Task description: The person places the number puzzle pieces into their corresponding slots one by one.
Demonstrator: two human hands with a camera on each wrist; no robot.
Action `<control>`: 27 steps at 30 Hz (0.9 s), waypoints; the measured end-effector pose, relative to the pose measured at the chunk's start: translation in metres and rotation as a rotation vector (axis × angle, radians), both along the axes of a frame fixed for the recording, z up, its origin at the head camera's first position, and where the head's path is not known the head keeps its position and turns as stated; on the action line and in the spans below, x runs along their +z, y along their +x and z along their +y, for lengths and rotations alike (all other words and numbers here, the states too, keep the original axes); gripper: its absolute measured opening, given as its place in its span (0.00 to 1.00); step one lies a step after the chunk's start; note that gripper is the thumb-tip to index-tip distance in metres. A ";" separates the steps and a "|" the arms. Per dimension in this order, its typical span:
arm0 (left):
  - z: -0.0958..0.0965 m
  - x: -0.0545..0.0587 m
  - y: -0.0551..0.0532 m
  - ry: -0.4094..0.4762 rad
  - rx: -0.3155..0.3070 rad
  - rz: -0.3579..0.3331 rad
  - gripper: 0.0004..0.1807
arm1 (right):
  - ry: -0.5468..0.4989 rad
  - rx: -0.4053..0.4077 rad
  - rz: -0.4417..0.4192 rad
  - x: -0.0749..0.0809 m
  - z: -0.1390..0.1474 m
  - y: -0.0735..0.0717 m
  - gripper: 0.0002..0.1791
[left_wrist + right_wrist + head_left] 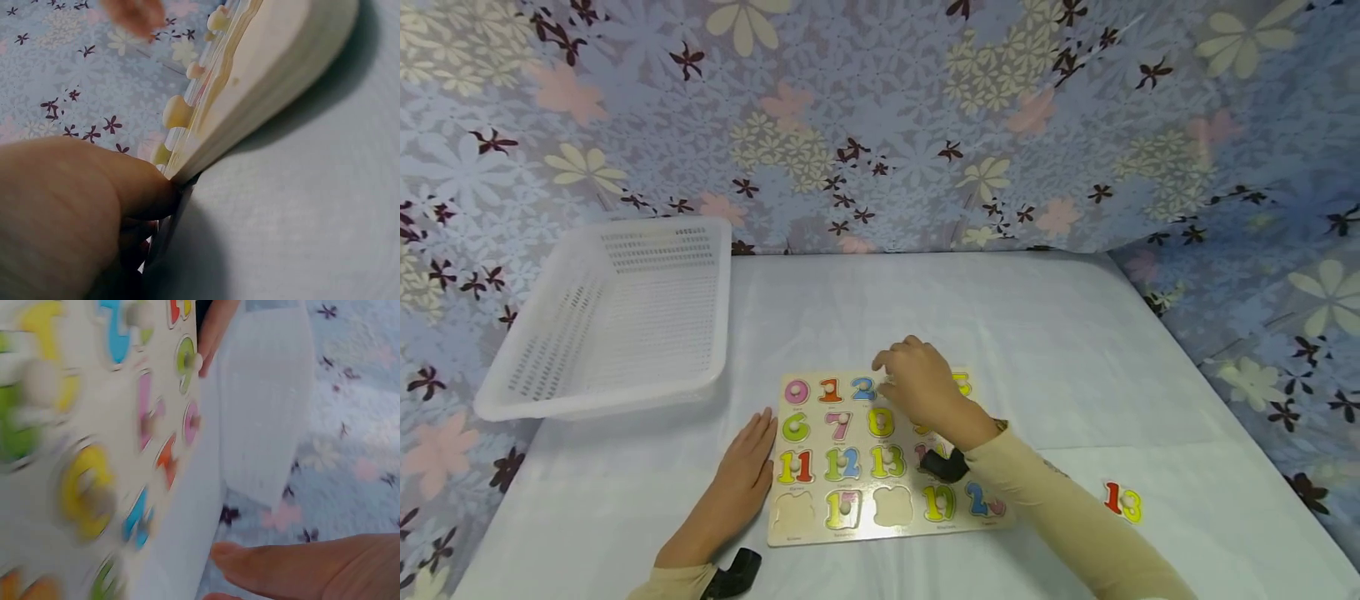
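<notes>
A wooden number puzzle board [812,535] lies on the table, with knobbed coloured numbers in most of its recesses. Two recesses in the bottom row show bare wood, the first [794,513] and the third [892,506]. My left hand [737,475] rests along the board's left edge, its thumb [140,187] touching the edge in the left wrist view. Over the top row hovers my right hand [921,383], fingers slightly bent and holding nothing; its thumb [269,565] shows in the right wrist view. The hand and sleeve hide several numbers at the upper right.
A loose number piece [1130,505] with a red 1 and a yellow digit lies right of the board. At the back left stands a white plastic basket [602,408]. White cloth [1045,333] covers the table, and flowered fabric [895,125] hangs behind it.
</notes>
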State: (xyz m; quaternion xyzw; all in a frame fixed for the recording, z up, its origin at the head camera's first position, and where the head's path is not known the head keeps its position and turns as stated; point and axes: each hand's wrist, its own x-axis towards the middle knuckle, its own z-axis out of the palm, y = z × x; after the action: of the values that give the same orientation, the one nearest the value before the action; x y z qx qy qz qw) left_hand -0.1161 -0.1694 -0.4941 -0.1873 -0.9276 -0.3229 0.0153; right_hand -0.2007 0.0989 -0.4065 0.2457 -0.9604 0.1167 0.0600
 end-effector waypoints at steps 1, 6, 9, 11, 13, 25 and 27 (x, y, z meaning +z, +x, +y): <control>0.000 0.000 0.000 -0.003 0.000 -0.001 0.30 | -0.008 -0.021 -0.002 0.000 0.010 0.006 0.14; -0.002 0.002 0.002 -0.006 -0.002 -0.006 0.29 | -0.013 -0.180 -0.085 -0.005 0.058 0.036 0.20; -0.003 0.004 0.002 -0.007 -0.002 -0.011 0.29 | -0.029 -0.285 -0.143 -0.008 0.088 0.051 0.22; -0.002 0.004 0.002 -0.006 0.000 -0.016 0.29 | -0.040 -0.345 -0.159 -0.010 0.108 0.060 0.22; -0.001 0.004 0.001 -0.009 0.001 -0.026 0.29 | -0.046 -0.396 -0.169 -0.010 0.127 0.071 0.22; 0.003 0.001 -0.002 -0.020 -0.014 -0.061 0.30 | 0.054 -0.661 -0.415 -0.008 0.207 0.125 0.27; 0.003 0.000 -0.002 -0.026 -0.014 -0.063 0.30 | 0.033 -0.694 -0.442 -0.008 0.213 0.131 0.25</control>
State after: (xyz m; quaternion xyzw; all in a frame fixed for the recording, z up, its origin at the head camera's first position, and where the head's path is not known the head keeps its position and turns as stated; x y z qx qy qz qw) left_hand -0.1179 -0.1659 -0.4937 -0.1838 -0.9303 -0.3168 -0.0186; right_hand -0.0701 0.3124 -0.4144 -0.1231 -0.9778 0.1240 -0.1161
